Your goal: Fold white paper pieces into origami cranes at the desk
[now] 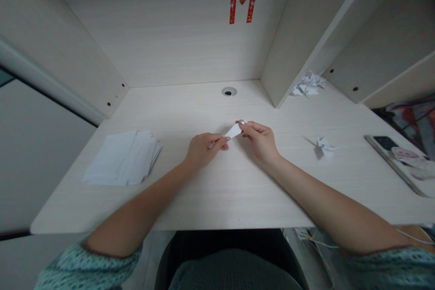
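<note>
A small folded strip of white paper (233, 132) is held above the middle of the desk, slanting up to the right. My left hand (205, 147) pinches its lower left end between thumb and fingers. At the upper right end, my right hand (259, 137) is closed on the paper, with the thumb on top. A white folded paper piece with thin points (325, 146) lies on the desk to the right of my right hand. Left of my left hand is a spread stack of white paper sheets (118, 158).
More folded white papers (309, 84) are heaped beside the upright divider (288, 54) at the back right. A phone (401, 161) lies at the right edge of the desk (210, 208). The back of the desk has a round cable hole (229, 92).
</note>
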`<state>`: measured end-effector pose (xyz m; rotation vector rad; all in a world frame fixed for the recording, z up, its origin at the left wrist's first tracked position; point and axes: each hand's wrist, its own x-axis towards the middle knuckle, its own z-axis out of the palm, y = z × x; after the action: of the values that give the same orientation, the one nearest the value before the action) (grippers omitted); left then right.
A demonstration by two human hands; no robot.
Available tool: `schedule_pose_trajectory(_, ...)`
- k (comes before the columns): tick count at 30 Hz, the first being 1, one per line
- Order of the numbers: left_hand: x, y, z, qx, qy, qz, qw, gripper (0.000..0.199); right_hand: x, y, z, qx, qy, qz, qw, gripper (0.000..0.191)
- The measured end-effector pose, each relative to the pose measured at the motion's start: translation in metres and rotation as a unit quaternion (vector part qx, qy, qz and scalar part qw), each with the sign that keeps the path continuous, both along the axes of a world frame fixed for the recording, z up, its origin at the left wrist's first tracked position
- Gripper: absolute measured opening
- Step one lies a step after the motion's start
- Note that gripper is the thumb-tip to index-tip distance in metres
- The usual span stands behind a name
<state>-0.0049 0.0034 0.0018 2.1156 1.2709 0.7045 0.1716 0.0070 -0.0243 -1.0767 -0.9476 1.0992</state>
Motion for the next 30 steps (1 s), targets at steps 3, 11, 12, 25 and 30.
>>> schedule_pose_trajectory(3, 0.000, 0.000, 0.000, 0.005, 0.001, 0.001, 1.000, 0.038, 0.000, -0.001, 0.000, -0.001, 0.012, -0.003, 1.000, 0.020)
schedule_pose_trajectory(11, 0.001, -0.003, -0.002, 0.016, -0.012, 0.022, 1.000, 0.038, -0.003, -0.001, -0.003, 0.025, 0.004, -0.055, 0.998, 0.037)
schedule_pose_trajectory(12, 0.001, -0.003, -0.002, 0.020, -0.015, 0.027, 0.999, 0.037, -0.004, -0.001, -0.003, 0.035, -0.009, -0.042, 0.998, 0.039)
schedule_pose_trajectory(25, 0.004, -0.002, -0.002, -0.028, -0.016, 0.018, 0.999, 0.041, -0.010, -0.008, 0.000, 0.029, -0.114, 0.000, 0.993, 0.035)
schedule_pose_trajectory(30, 0.002, -0.002, -0.003, -0.014, 0.007, 0.021, 1.000, 0.042, -0.001, 0.001, -0.004, 0.021, -0.104, -0.037, 0.994, 0.036)
